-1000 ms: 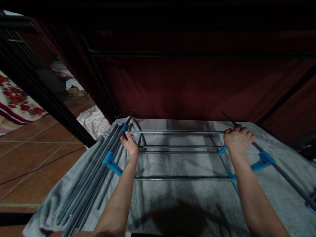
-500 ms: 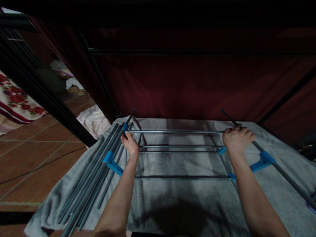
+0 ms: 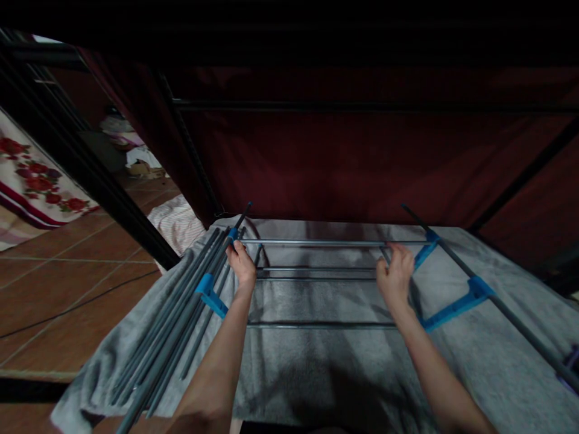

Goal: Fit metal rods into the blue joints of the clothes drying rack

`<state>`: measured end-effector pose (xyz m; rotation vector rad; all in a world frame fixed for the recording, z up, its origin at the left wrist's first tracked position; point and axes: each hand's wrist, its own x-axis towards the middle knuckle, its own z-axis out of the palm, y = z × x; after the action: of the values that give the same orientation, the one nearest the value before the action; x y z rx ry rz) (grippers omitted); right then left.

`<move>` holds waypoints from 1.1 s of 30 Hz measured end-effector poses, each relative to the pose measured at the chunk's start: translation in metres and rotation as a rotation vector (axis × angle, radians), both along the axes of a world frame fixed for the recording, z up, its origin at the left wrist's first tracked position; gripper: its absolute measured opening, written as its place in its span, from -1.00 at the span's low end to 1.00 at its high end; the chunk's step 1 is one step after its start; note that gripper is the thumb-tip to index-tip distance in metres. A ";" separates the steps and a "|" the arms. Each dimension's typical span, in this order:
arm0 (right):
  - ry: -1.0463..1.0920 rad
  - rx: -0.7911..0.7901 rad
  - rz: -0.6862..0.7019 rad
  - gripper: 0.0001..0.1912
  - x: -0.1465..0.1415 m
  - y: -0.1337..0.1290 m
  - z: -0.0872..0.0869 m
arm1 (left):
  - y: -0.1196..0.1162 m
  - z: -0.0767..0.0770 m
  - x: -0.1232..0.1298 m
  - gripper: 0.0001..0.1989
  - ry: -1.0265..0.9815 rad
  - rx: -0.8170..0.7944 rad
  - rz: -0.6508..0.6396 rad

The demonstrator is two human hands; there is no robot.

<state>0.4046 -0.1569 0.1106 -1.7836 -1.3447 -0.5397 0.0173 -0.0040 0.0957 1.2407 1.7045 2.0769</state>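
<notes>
A frame of thin grey metal tubes [image 3: 316, 242] joined by blue plastic connectors [image 3: 479, 289] lies on a grey cloth. My left hand [image 3: 241, 265] is closed around the frame's left far corner, thumb against the small blue connector [image 3: 233, 234] there. Toward the frame's right side, my right hand [image 3: 395, 274] hovers with bent fingers and the thumb apart. Its fingertips come up to the far crossbar; whether they touch it I cannot tell. Farther right, another blue connector [image 3: 432, 237] joins that crossbar to the thick right tube [image 3: 520, 328].
Several loose grey tubes [image 3: 167, 325] lie in a bundle on the grey cloth [image 3: 316, 374] at left. Behind stands a dark red fabric panel [image 3: 362, 169] with black bars. Left are a tiled floor [image 3: 90, 271], a cable, a striped cloth [image 3: 176, 223] and a flowered blanket [image 3: 40, 181].
My right hand has let go of the right far corner and moved left and slightly down, uncovering the blue connector there. My left hand keeps its hold; the view has shifted slightly.
</notes>
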 end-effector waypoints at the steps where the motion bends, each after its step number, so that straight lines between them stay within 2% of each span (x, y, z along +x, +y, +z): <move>1: 0.016 -0.027 0.078 -0.56 -0.015 -0.002 -0.016 | 0.000 0.000 0.000 -0.57 0.006 -0.001 -0.001; 4: -0.041 -0.229 0.297 -0.67 -0.052 -0.009 -0.067 | 0.001 -0.001 -0.002 -0.54 0.022 -0.004 -0.006; 6: -0.080 -0.380 0.399 -0.70 -0.066 -0.014 -0.094 | 0.002 -0.002 -0.005 -0.54 0.034 -0.006 -0.017; 8: -0.101 -0.476 0.464 -0.71 -0.072 -0.017 -0.114 | 0.001 -0.003 -0.007 -0.54 0.046 -0.012 -0.034; 11: -0.102 -0.532 0.487 -0.70 -0.070 -0.017 -0.126 | -0.004 -0.008 -0.008 -0.59 0.061 -0.020 -0.058; 15: -0.091 -0.520 0.463 -0.63 -0.063 -0.010 -0.125 | -0.020 -0.025 -0.003 -0.63 0.085 -0.047 -0.082; 20: -0.022 -0.282 0.322 -0.60 -0.054 0.000 -0.114 | -0.036 -0.058 -0.002 -0.54 0.144 -0.151 -0.067; 23: -0.046 -0.204 0.251 -0.57 -0.052 0.007 -0.107 | -0.040 -0.076 -0.003 -0.50 0.190 -0.253 -0.022; 28: -0.151 -0.270 0.180 -0.58 -0.054 0.018 -0.096 | -0.053 -0.090 0.000 -0.55 0.226 -0.294 -0.001; 33: -0.258 -0.454 0.160 -0.73 -0.054 0.028 -0.077 | -0.066 -0.084 0.005 -0.51 0.413 -0.282 0.097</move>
<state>0.3503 -0.1285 0.0337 -1.9848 -1.8898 -0.4075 0.0224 -0.0701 0.0113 1.5962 2.1777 1.6240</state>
